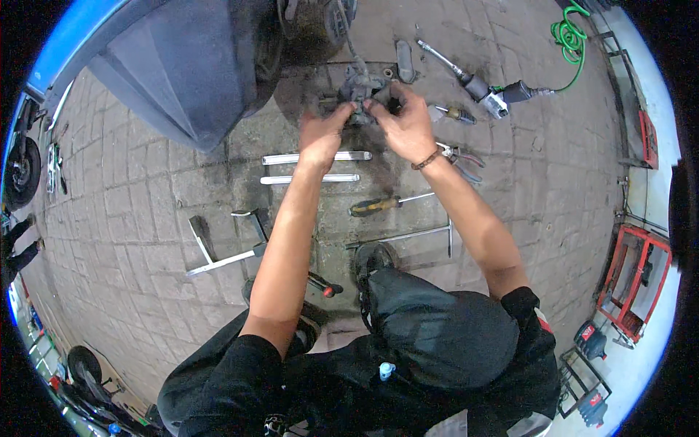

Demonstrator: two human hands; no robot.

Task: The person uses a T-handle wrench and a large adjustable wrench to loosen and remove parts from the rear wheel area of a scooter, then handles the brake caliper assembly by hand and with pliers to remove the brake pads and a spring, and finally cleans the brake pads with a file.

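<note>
A dark, grimy metal part that looks like a brake caliper (358, 90) is held up between my two hands, with a hose (348, 36) running down to it from above. My left hand (320, 137) grips its left side, thumb pressed against the near edge; the other fingers are smeared by motion. On the opposite side, my right hand (409, 125) is closed round the part, with thumb and bent forefinger on it. Beyond the right hand lie a small round ring (388, 73) and a grey oblong piece (405, 61).
Two silver bars (317, 157), a screwdriver (375, 207), pliers (466, 164) and a T-handle wrench (408, 237) lie on the paving. An air tool (484, 91) with a green coiled hose (570, 36) is far right. A dark vehicle panel (182, 73) overhangs far left.
</note>
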